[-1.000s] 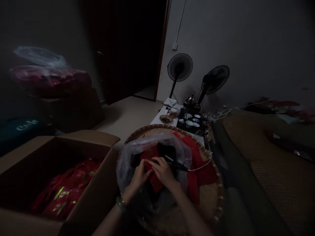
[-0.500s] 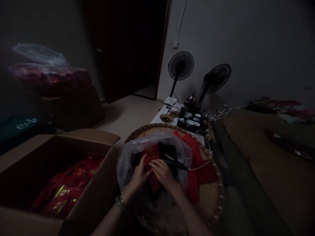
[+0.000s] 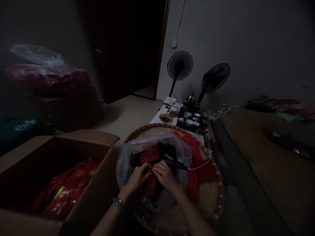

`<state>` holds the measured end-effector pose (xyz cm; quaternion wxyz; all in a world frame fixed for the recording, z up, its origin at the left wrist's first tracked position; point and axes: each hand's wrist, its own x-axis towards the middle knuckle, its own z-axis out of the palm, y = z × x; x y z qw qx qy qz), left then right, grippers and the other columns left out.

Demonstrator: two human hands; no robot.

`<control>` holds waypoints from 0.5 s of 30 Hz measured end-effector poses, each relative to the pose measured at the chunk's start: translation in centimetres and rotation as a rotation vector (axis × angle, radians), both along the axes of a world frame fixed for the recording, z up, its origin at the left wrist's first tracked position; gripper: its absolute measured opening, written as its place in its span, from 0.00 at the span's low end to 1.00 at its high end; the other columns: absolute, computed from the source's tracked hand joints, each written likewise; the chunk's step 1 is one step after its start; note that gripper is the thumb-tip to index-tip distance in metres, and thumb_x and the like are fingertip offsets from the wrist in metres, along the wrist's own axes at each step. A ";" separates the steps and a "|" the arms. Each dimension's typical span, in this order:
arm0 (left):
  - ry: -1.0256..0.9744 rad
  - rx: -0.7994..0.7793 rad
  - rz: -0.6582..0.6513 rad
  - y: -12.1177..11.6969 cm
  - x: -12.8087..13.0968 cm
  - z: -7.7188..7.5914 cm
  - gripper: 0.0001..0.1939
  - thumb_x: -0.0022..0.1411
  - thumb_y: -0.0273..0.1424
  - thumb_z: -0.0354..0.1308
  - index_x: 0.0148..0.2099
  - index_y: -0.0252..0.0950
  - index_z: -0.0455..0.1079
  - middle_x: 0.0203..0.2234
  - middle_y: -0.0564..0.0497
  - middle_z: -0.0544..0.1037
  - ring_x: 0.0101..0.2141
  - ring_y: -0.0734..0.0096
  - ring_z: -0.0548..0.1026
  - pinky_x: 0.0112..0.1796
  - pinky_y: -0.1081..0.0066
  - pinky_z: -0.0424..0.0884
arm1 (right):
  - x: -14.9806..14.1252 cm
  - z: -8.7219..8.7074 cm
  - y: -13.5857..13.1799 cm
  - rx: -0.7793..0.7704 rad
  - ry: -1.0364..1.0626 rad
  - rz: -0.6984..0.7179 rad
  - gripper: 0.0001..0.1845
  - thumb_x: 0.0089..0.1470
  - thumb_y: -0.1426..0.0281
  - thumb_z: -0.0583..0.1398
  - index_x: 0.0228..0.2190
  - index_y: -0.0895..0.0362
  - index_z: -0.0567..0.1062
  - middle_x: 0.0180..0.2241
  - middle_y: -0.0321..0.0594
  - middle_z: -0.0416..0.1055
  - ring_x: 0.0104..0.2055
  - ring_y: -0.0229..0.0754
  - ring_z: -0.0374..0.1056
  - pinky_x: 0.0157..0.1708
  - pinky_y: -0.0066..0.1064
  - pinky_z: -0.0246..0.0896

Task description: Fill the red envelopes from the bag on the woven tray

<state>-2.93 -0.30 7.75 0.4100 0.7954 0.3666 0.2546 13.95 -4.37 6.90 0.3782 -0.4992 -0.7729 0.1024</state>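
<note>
My left hand [image 3: 139, 177] and my right hand [image 3: 164, 173] meet above an open plastic bag [image 3: 130, 149] in a round woven basket [image 3: 209, 213]. Both are closed in a pinch, fingertips nearly touching, on a small bit of red piece; its exact kind is too dark to make out. Another red piece [image 3: 149, 154] lies in the bag beyond my fingers, and one more [image 3: 149, 188] shows below them. Beside my right hand rests a black corded tool [image 3: 180, 165] with thin light prongs and a white cord. Dark material lines the bag.
Folded red cloth [image 3: 194, 177] lies at the basket's right. An open cardboard box [image 3: 98, 154] with several red items stands on the left. Behind are a low table with a cup tray [image 3: 180, 124] and two fans [image 3: 180, 65]. A woven mat [image 3: 258, 157] is on the right.
My hands have drawn slightly nearer to me, and the fingers of both have come together in a pinch. The red piece beyond them now shows more fully.
</note>
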 end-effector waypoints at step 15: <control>0.117 -0.119 -0.385 1.8 -1.2 1.6 0.12 0.55 0.38 0.56 0.33 0.34 0.73 0.23 0.54 0.74 0.26 0.74 0.69 0.29 0.78 0.61 | 0.7 1.6 -1.5 -0.312 -0.080 0.148 0.08 0.43 0.73 0.61 0.31 0.54 0.74 0.33 0.38 0.68 0.40 0.41 0.62 0.38 0.29 0.59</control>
